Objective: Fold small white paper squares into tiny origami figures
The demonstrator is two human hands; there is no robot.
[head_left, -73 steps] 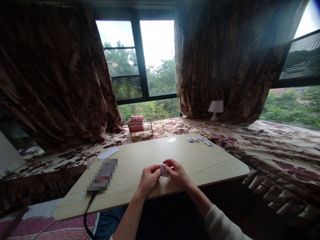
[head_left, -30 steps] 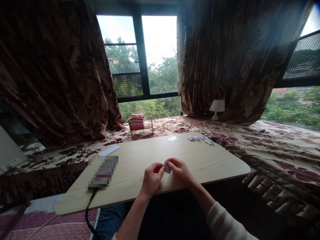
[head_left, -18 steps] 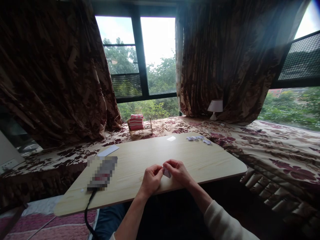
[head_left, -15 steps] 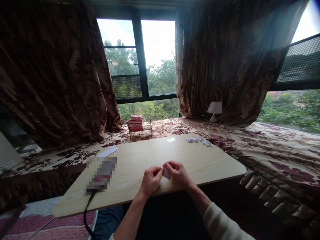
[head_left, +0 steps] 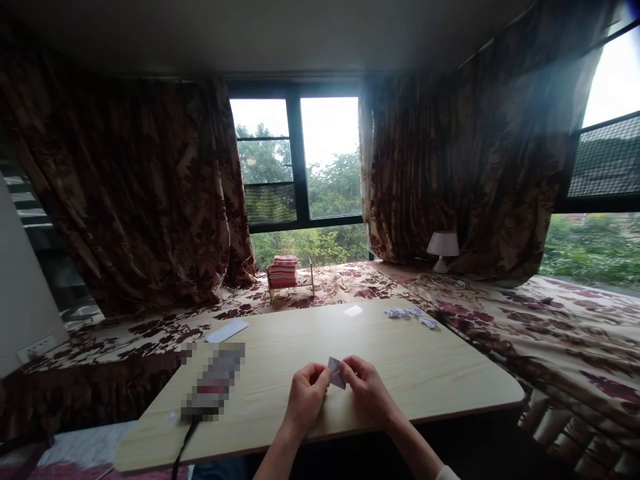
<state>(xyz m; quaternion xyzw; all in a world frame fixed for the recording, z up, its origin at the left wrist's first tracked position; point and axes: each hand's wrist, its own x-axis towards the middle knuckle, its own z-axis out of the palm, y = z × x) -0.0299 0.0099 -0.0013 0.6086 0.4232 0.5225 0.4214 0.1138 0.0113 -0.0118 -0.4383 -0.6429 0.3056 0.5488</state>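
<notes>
Both hands meet over the near part of a light wooden table (head_left: 425,373). My left hand (head_left: 306,397) and my right hand (head_left: 369,390) pinch a small folded piece of pale paper (head_left: 336,372) between their fingertips, each from its own side. The paper stands a little above the tabletop. Fingers of both hands are curled closed around it.
On the table lie a blurred oblong object (head_left: 214,381) with a black cable, a white slip (head_left: 227,330), a small white piece (head_left: 353,311) and crumpled paper bits (head_left: 409,313). Behind, a floral-covered ledge (head_left: 550,333) carries a striped miniature chair (head_left: 289,275) and a small lamp (head_left: 443,248).
The view has tilted upward, so the hands and table sit lower in the picture. The hands keep working the small paper between their fingertips; it now stands more upright.
</notes>
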